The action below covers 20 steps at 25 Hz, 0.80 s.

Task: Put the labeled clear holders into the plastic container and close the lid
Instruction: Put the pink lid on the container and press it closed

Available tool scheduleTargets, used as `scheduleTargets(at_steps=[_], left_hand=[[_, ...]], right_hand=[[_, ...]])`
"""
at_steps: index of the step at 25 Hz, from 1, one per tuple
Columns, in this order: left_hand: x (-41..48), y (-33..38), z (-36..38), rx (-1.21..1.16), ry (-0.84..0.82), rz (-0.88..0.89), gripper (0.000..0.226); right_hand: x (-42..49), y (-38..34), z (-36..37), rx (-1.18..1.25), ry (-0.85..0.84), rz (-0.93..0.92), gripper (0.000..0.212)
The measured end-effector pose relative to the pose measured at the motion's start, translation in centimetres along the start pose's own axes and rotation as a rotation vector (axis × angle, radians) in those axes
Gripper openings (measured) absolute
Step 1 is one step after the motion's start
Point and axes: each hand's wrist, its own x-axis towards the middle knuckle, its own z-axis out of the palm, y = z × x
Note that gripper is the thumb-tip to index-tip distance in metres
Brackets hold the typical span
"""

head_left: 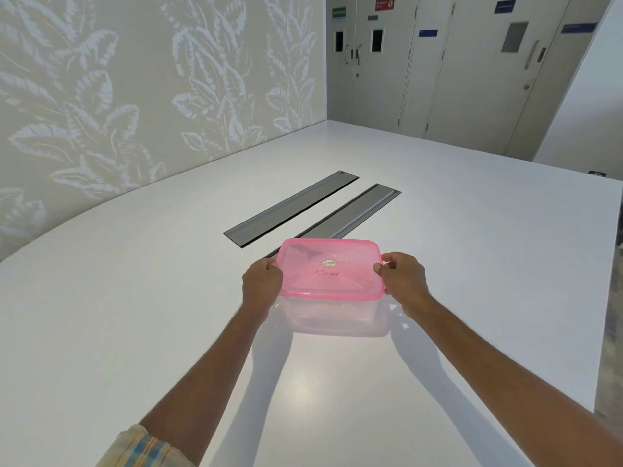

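A clear plastic container (332, 316) with a translucent pink lid (330, 269) stands on the white table (135, 315) in front of me. The lid lies on top of the container and carries a small oval sticker and handwritten marks. My left hand (262, 284) grips the lid's left short edge. My right hand (403, 281) grips its right short edge. Faint shapes show through the container's clear wall, too dim to tell what they are. No loose clear holders are visible on the table.
Two long grey cable-slot covers (293, 205) are set into the table just behind the container. A leaf-patterned wall stands to the left, and closed grey doors (472, 69) stand beyond the table's far edge.
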Motion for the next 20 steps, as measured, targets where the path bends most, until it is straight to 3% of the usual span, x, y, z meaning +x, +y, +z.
scheduleTargets(at_steps=[4, 9, 20], left_hand=[[1.1, 1.4, 0.7, 0.184, -0.006, 0.007, 0.035], [4.1, 2.8, 2.1, 0.433, -0.056, 0.171, 0.047], [7.9, 2.0, 3.3, 0.536, -0.082, 0.283, 0.046]], right_hand=[[-0.3, 0.0, 0.2, -0.032, 0.009, -0.025, 0.036], [-0.2, 0.3, 0.1, -0.037, 0.009, -0.035, 0.036], [0.4, 0.4, -0.1, -0.058, -0.016, -0.037, 0.029]])
